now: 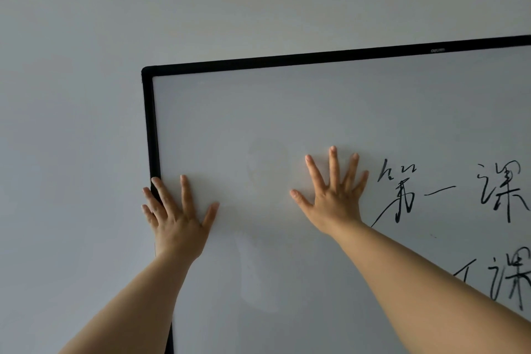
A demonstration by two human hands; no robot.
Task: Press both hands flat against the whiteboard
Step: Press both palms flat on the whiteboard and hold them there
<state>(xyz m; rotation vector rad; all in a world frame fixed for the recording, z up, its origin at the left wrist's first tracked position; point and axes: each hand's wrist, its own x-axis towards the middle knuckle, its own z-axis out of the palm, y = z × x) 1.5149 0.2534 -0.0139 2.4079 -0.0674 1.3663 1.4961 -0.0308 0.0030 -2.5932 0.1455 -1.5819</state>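
Note:
A black-framed whiteboard hangs on a pale wall and fills the right and middle of the head view. My left hand lies flat with fingers spread at the board's left edge; its outer fingers overlap the black frame and the wall. My right hand lies flat on the white surface further right and a little higher, fingers spread, empty. Both forearms reach up from the bottom of the view.
Black handwritten characters cover the board just right of my right hand, with more writing lower right. A faint smudged patch shows between my arms. The bare wall lies left of and above the board.

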